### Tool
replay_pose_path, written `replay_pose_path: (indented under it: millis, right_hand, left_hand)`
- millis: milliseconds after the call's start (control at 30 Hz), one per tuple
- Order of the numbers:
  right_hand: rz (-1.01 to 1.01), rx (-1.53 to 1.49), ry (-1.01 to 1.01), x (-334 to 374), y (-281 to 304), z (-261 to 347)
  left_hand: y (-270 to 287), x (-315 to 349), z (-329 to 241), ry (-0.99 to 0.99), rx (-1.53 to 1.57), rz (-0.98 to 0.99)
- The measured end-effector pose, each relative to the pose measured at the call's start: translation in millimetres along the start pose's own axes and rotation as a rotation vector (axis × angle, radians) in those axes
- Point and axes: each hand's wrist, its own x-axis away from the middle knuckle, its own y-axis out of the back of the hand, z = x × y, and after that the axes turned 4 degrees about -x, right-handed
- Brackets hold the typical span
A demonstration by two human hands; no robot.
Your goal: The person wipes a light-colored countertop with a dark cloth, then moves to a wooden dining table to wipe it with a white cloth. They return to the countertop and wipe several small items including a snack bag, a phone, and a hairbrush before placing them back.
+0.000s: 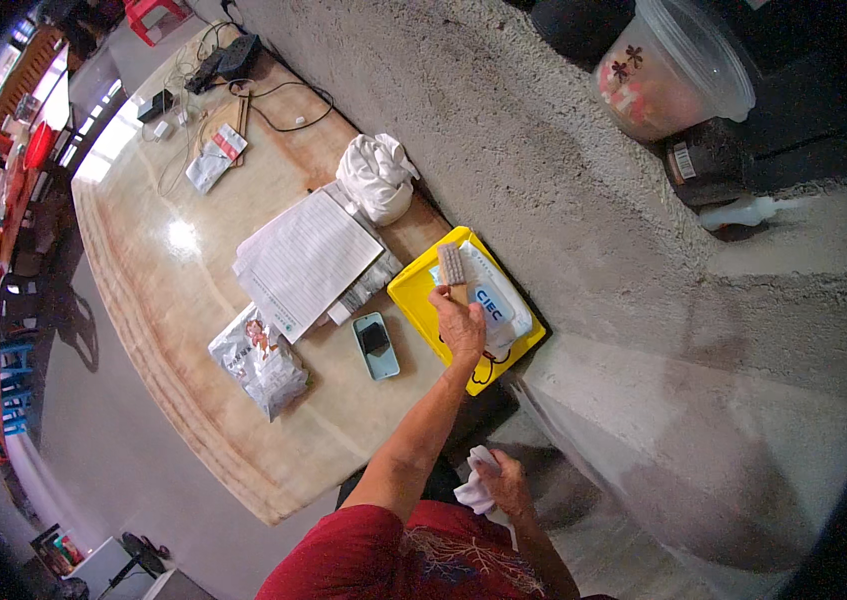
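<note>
My left hand (462,329) is closed around the wooden-looking handle of a small brush (451,264) with a pale, dotted rectangular head. It is over a yellow tray (413,292) at the table's right edge. Inside the tray lies a white and blue plastic package (511,312), partly covered by the hand. Lower down, close to my body, my right hand (510,487) grips a crumpled white cloth (476,482). Left of the tray, a phone in a light blue case (375,346) rests on the stone-topped table (343,430).
Lined papers (308,262), a silver packet (258,362) and a bundled white bag (377,178) lie on the table. Cables and black adapters (228,62) are at its far end. A rough concrete wall (583,230) runs along the right, with a clear plastic tub (668,75) on a ledge.
</note>
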Motion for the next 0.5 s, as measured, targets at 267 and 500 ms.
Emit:
replay_pose_path:
  millis: [267,500]
  right_hand:
    - [-0.135,-0.195,0.44,-33,5,43]
    - [-0.222,0.093,0.978,-62,-59,101]
  left_hand:
    - [73,23,25,0.015,0.531,0.221]
    - [178,68,14,0.105,0.56,0.479]
